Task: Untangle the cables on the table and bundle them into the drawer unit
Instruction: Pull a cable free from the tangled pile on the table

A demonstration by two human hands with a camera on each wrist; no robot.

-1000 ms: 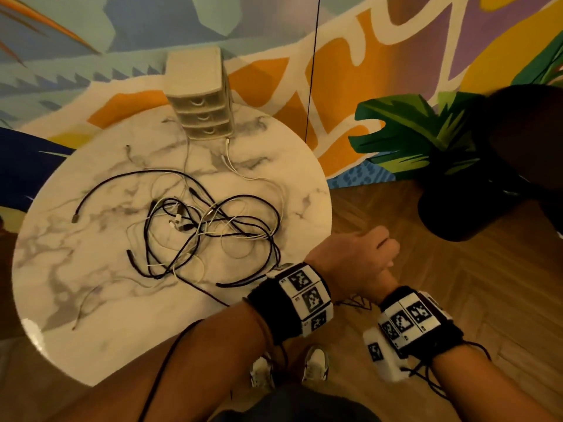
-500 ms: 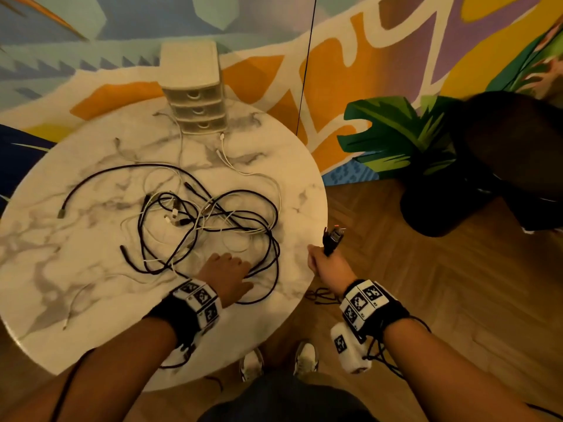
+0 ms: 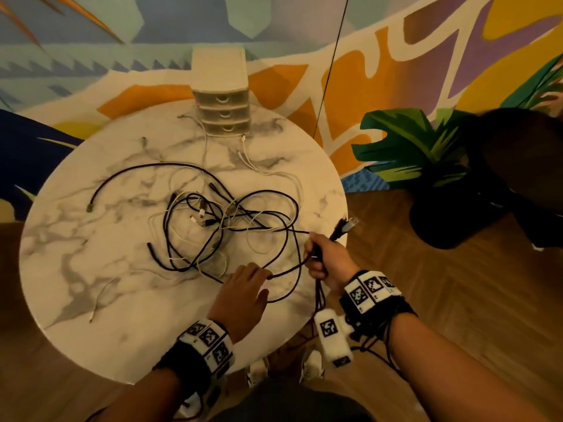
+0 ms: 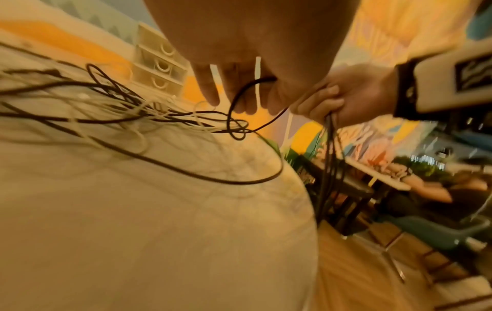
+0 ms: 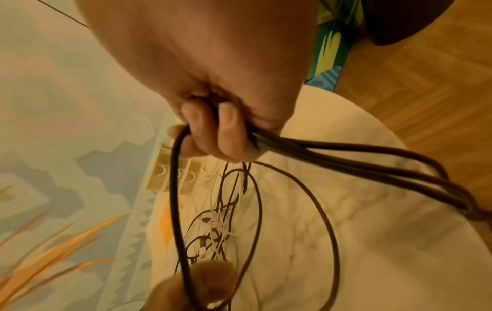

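A tangle of black and white cables (image 3: 225, 220) lies in the middle of the round marble table (image 3: 91, 269). The cream three-drawer unit (image 3: 224, 108) stands at the far edge, all drawers shut. My right hand (image 3: 316, 257) grips a folded bundle of black cable (image 5: 346, 160) at the table's right edge, plugs (image 3: 345, 228) sticking up out of the fist. A strand runs from it into the tangle. My left hand (image 3: 263, 275) lies low over the table just left of it, fingers pinching a black cable loop (image 4: 234, 109).
A dark pot with a green leafy plant (image 3: 441, 214) stands on the wooden floor to the right of the table. A painted wall rises behind the drawer unit. One white cable end (image 3: 91, 318) trails toward the near left of the table.
The hands, together off the table's edge a second ago, have parted. The left hand reached onto the table, then slid right to a black loop. The right hand still grips its bundle.
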